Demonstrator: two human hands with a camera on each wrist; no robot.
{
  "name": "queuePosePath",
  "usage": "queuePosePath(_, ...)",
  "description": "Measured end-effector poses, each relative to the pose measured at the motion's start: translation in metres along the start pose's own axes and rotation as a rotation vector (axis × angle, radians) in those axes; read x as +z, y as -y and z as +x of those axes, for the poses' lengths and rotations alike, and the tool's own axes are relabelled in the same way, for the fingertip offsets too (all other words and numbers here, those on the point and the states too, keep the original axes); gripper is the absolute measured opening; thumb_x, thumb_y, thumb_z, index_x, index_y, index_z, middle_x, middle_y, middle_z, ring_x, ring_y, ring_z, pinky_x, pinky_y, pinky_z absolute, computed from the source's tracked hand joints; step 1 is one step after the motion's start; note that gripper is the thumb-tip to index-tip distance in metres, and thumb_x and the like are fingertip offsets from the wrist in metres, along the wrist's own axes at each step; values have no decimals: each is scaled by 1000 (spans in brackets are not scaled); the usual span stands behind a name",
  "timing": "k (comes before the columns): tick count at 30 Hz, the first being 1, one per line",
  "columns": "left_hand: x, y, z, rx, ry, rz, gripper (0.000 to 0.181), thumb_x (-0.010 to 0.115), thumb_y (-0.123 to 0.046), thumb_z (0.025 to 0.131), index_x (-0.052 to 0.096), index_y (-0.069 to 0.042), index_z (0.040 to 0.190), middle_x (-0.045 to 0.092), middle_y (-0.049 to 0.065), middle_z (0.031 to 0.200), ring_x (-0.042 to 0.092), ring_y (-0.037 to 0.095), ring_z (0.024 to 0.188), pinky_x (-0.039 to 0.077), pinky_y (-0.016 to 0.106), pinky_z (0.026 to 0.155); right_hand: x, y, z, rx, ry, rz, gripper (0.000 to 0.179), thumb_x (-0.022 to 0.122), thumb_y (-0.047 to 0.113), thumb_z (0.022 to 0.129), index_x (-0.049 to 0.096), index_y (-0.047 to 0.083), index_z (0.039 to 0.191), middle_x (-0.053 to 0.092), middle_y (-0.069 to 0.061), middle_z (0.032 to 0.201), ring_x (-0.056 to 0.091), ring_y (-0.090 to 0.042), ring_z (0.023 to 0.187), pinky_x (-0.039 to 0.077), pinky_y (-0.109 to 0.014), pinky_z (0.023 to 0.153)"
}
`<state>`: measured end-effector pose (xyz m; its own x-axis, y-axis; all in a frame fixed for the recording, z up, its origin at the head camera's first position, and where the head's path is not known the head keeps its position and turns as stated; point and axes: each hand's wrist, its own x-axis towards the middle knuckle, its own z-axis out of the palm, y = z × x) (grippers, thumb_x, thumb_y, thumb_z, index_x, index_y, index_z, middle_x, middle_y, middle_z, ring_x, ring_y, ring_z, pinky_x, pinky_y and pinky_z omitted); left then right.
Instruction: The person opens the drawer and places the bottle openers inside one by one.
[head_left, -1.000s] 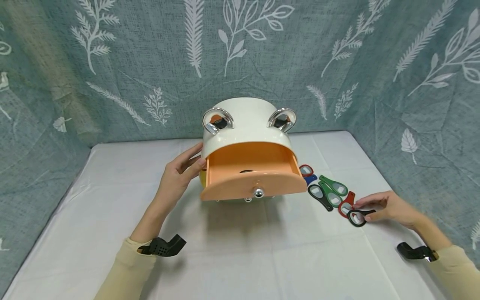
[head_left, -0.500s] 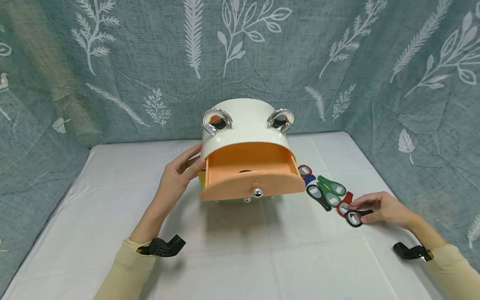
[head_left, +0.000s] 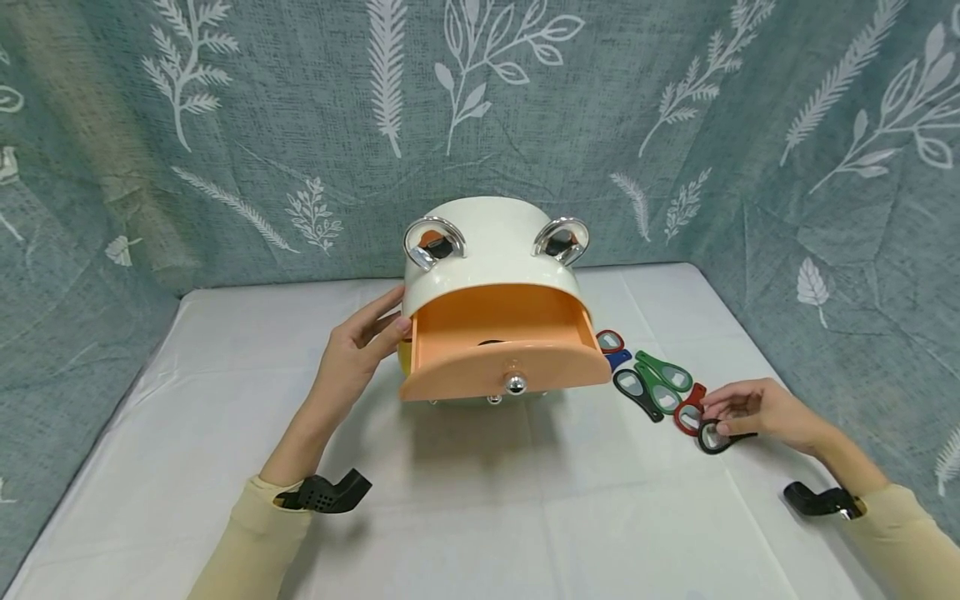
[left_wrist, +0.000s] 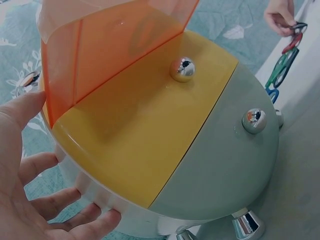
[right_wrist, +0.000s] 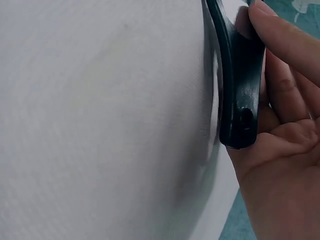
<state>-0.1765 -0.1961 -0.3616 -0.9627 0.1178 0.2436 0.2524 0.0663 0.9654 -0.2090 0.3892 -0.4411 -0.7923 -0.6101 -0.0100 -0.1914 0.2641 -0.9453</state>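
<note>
A white cabinet (head_left: pixel 491 229) with two shiny eye-like rings stands mid-table. Its top orange drawer (head_left: pixel 468 372) is pulled out, and a bit of something black shows inside. My left hand (head_left: pixel 348 350) rests against the cabinet's left side. In the left wrist view its fingers (left_wrist: pixel 60 202) lie spread along the wall, beside the yellow drawer (left_wrist: pixel 135 150) and the green drawer (left_wrist: pixel 220 155). My right hand (head_left: pixel 776 412) pinches a black bottle opener (head_left: pixel 708 442) between thumb and fingers. The right wrist view shows the opener's handle (right_wrist: pixel 242 95) angled close over the cloth.
Right of the cabinet lie a red opener (head_left: pixel 686 417), two green openers, including one green opener (head_left: pixel 675 377), another black opener (head_left: pixel 633 385), a blue opener (head_left: pixel 619 359) and a farther red opener (head_left: pixel 611 341). Patterned grey-green cloth (head_left: pixel 300 108) hangs behind and at both sides.
My right fingers have shifted from the opener's handle side toward its ring, and the opener has turned and tilted a little. My left hand has kept its place on the cabinet.
</note>
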Motion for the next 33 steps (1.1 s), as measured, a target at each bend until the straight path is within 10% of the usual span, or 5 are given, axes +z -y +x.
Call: queuePosePath(33,0,0,1,-9,4,3,49,58,-25,102,46,-22,149,43,-2,149,49,21,128,49,29,94,1,22,17,57,-222,-67,26,72,-4,86,67,-10,111,72,-11,97,70,-22,86,58,-31,71)
